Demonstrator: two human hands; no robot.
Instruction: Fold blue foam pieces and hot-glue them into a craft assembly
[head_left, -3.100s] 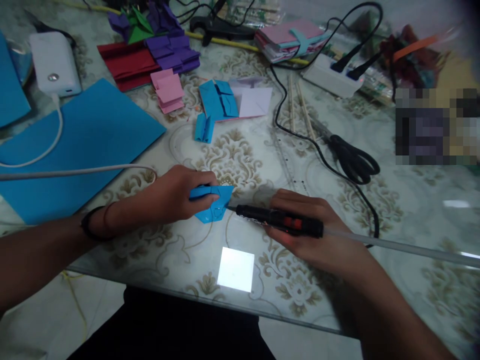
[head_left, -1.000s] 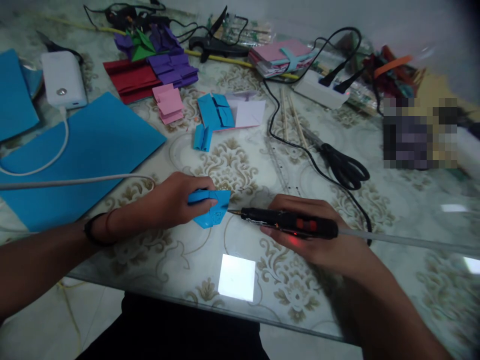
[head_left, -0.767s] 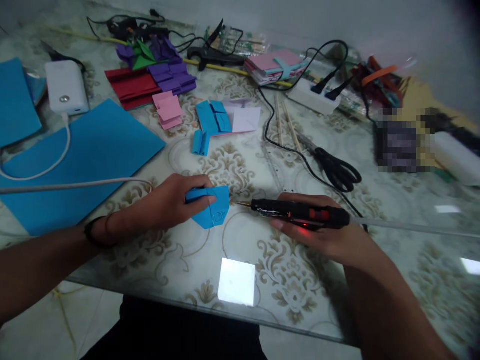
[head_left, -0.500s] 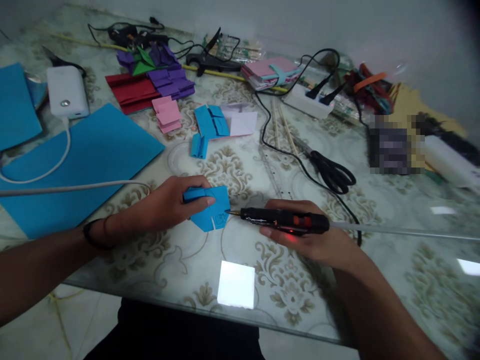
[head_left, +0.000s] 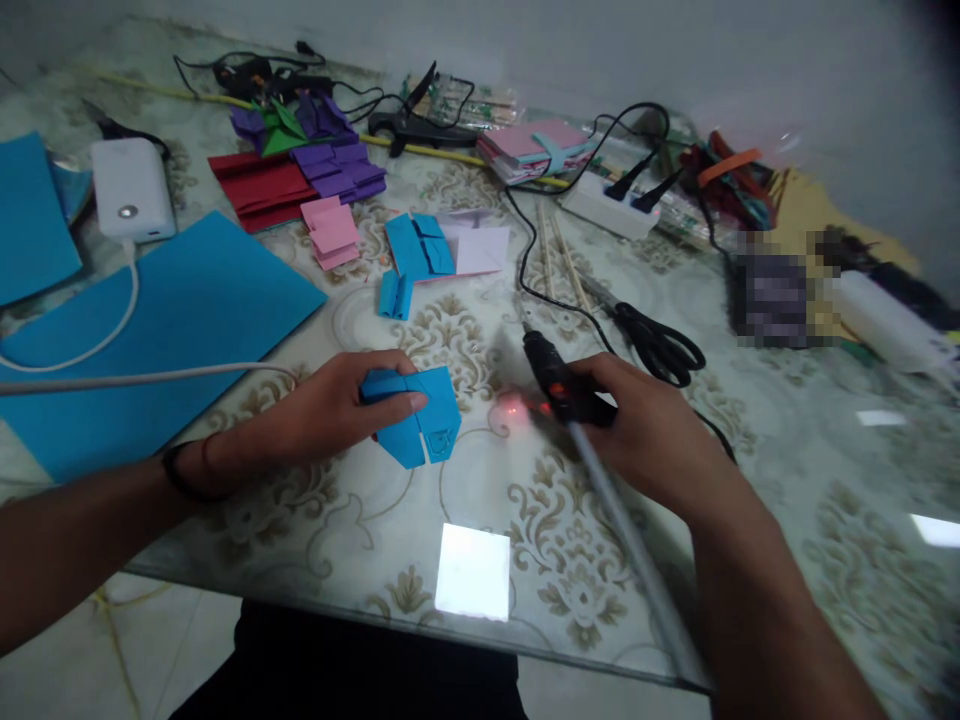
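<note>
My left hand (head_left: 367,400) is closed on a folded blue paper piece (head_left: 427,405), thumb on top. A clear line of glue shows on the flap at its lower right. In my right hand (head_left: 637,420) is a black hot glue gun (head_left: 556,375), its nozzle pointing away toward the back of the table and apart from the paper. A glue stick (head_left: 630,535) runs out of its rear toward me. A red glow from the gun falls on the tabletop. Farther back lie a small folded blue strip (head_left: 395,294) and a blue and white paper piece (head_left: 421,245).
Blue sheets (head_left: 187,320) lie at left beside a white power bank (head_left: 133,188) with a cable. Black-handled scissors (head_left: 660,345) and a black cord lie right of centre. Behind are folded red paper (head_left: 259,188), purple paper (head_left: 341,172) and a white power strip (head_left: 611,205).
My right hand has swung the glue gun away from the blue paper, its nozzle turning from leftward to the back. My left hand has barely moved.
</note>
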